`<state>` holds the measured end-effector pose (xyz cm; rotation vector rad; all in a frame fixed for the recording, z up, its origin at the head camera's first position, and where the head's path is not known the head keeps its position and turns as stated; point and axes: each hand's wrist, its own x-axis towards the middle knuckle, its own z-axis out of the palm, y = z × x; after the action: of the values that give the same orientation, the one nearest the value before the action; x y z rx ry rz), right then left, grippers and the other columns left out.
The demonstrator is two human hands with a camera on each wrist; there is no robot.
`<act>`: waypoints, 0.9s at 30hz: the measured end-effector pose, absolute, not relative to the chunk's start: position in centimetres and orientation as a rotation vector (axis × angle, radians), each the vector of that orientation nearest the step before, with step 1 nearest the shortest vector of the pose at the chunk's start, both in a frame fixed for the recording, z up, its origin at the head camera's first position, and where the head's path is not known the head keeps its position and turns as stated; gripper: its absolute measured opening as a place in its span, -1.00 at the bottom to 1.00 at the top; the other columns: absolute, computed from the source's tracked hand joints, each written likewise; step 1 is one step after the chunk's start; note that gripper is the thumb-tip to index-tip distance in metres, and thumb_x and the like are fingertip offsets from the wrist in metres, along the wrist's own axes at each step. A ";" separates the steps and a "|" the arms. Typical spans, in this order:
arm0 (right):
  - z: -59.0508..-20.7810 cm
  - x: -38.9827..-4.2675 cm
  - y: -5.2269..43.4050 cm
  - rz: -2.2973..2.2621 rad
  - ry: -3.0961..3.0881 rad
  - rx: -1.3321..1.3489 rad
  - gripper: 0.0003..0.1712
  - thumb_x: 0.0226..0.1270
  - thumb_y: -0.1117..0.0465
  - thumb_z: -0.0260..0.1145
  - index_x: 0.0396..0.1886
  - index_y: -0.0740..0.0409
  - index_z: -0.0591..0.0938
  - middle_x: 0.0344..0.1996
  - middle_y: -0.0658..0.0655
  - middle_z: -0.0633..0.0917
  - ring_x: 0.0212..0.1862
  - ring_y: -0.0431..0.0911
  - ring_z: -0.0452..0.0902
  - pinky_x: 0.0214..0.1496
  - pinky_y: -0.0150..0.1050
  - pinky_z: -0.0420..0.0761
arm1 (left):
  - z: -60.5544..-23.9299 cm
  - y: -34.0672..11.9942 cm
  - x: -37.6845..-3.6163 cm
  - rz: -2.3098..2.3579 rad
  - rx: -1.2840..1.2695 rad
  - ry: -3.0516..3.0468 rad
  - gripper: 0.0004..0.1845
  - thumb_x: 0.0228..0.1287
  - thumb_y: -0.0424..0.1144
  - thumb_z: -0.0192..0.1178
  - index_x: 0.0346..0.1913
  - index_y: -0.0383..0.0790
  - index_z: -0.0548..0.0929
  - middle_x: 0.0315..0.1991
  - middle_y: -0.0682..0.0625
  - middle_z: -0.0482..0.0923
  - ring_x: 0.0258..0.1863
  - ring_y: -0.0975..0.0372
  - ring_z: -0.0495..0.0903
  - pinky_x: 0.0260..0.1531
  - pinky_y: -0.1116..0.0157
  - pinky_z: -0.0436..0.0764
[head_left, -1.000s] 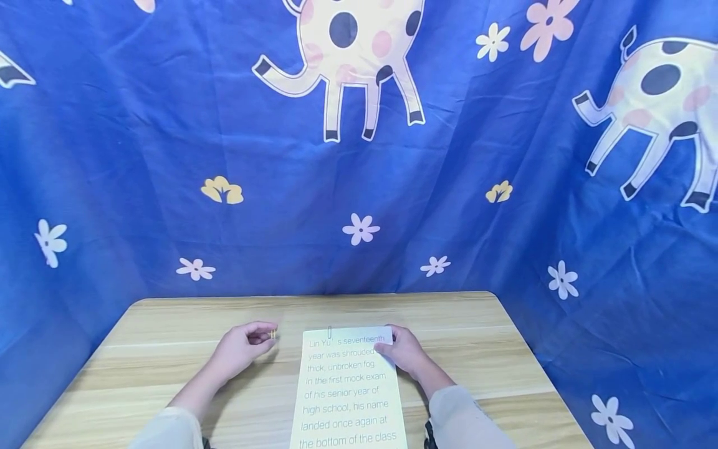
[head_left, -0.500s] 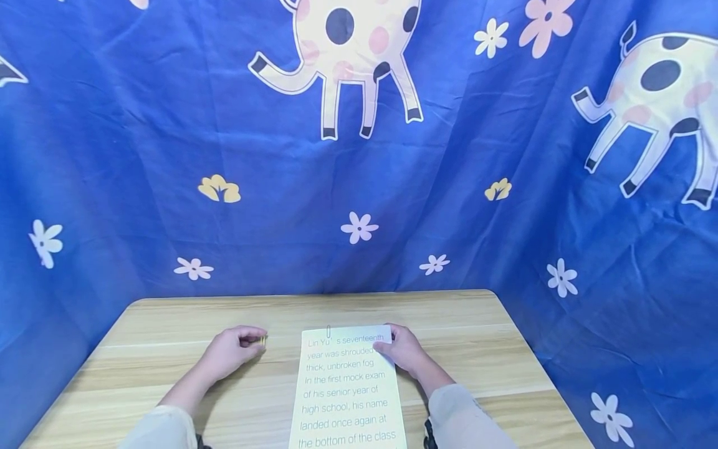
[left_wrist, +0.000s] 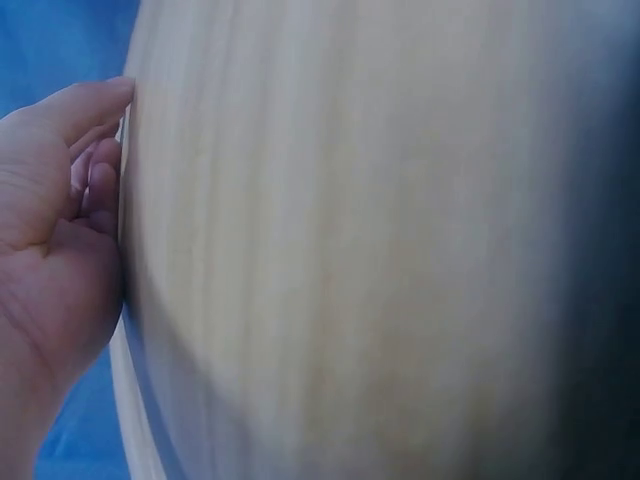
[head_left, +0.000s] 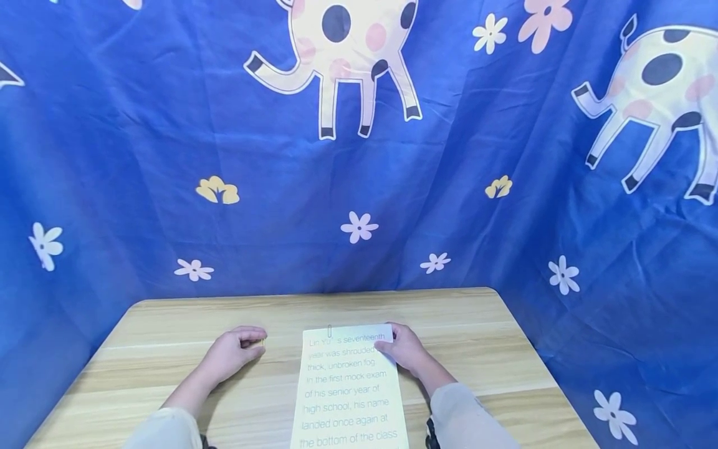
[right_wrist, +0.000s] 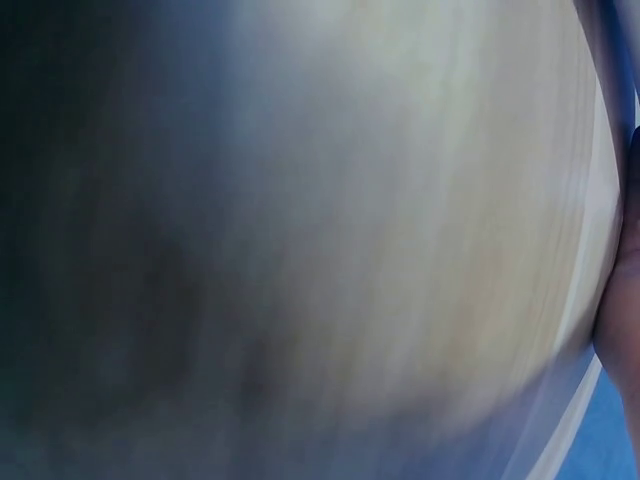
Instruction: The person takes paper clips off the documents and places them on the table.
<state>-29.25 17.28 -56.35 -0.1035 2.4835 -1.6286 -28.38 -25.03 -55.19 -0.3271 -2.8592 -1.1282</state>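
Observation:
A tall sheet of paper (head_left: 346,399) with large printed English text lies in the middle of the table in the head view, its lower end cut off by the frame. On its top edge, left of centre, sits a paper clip (head_left: 329,331). My right hand (head_left: 409,352) grips the sheet's upper right corner, thumb on top and fingers behind. To the left of the paper, my left hand (head_left: 231,357) pinches a small yellow paper clip (head_left: 262,342) between thumb and fingertips, low over the table. The left wrist view shows that hand (left_wrist: 50,190) at its edge, the clip hidden.
The wood-grain table (head_left: 185,318) has rounded far corners. A blue curtain (head_left: 269,206) printed with cows and flowers hangs behind it and along both sides. Mostly blurred tabletop fills the right wrist view, with part of the right hand (right_wrist: 622,330) at the edge.
My left hand has moved a little to the left, away from the paper, with the yellow paper clip in its fingers. The right hand keeps its grip on the sheet's corner.

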 end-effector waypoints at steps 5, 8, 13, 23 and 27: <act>-56.4 -29.2 17.4 -1.623 2.480 -0.110 -0.66 0.43 0.29 0.50 0.17 0.12 0.75 -0.03 0.09 0.87 -0.15 -0.13 0.74 0.02 -0.25 0.74 | -55.6 -25.0 -28.2 -1.113 -0.342 -2.860 -0.63 0.32 -0.21 0.53 0.15 -0.23 0.83 0.27 -0.15 0.74 0.29 -0.12 0.71 0.26 0.21 0.74; -56.3 -29.1 17.4 -1.616 2.484 -0.118 -0.66 0.43 0.28 0.50 0.17 0.12 0.75 -0.03 0.09 0.87 -0.15 -0.13 0.74 0.03 -0.24 0.74 | -55.6 -25.0 -28.2 -1.099 -0.340 -2.866 -0.62 0.33 -0.21 0.53 0.17 -0.22 0.82 0.28 -0.16 0.73 0.30 -0.13 0.70 0.29 0.10 0.73; -56.2 -29.1 17.4 -1.626 2.482 -0.111 -0.67 0.43 0.28 0.50 0.16 0.13 0.75 -0.04 0.09 0.87 -0.17 -0.13 0.73 0.00 -0.25 0.73 | -55.4 -25.0 -28.2 -1.099 -0.341 -2.862 -0.60 0.33 -0.21 0.52 0.18 -0.25 0.81 0.29 -0.18 0.72 0.30 -0.13 0.70 0.30 0.04 0.71; -56.1 -29.1 17.5 -1.629 2.473 -0.106 -0.66 0.45 0.28 0.48 0.18 0.13 0.75 -0.03 0.10 0.87 -0.16 -0.13 0.74 0.00 -0.26 0.74 | -55.1 -25.1 -28.2 -1.107 -0.368 -2.847 -0.58 0.33 -0.23 0.52 0.20 -0.30 0.79 0.29 -0.22 0.71 0.26 -0.14 0.72 0.25 0.12 0.75; -56.1 -29.1 17.4 -1.620 2.478 -0.109 -0.67 0.45 0.28 0.48 0.17 0.13 0.75 -0.04 0.10 0.87 -0.17 -0.13 0.74 0.00 -0.25 0.72 | -55.1 -25.1 -28.2 -1.119 -0.371 -2.850 -0.56 0.35 -0.24 0.51 0.23 -0.32 0.77 0.32 -0.23 0.69 0.27 -0.14 0.72 0.22 0.22 0.76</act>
<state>-29.07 17.42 -56.10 -0.1092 2.4778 -1.6199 -28.17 -25.08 -55.13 -0.3713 -2.8504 -1.1193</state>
